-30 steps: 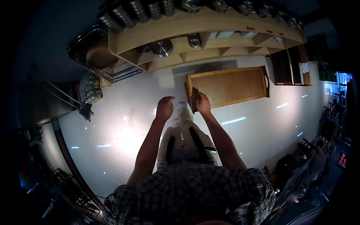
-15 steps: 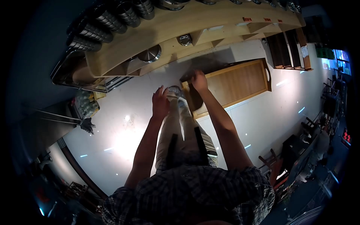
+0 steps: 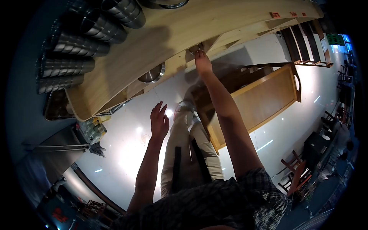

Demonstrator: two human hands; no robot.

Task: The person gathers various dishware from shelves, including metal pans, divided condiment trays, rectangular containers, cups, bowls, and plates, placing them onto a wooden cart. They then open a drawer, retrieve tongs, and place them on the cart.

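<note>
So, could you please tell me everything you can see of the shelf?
The pale shelf looks wooden, its broad top facing up, with open compartments below and red markings towards the picture's right. Stacked metal vessels sit on top; a round metal piece shows beneath. The right hand is at one compartment, contact unclear.

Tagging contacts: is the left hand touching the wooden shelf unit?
No, the left hand is apart from the wooden shelf unit, with floor visible between them.
</note>
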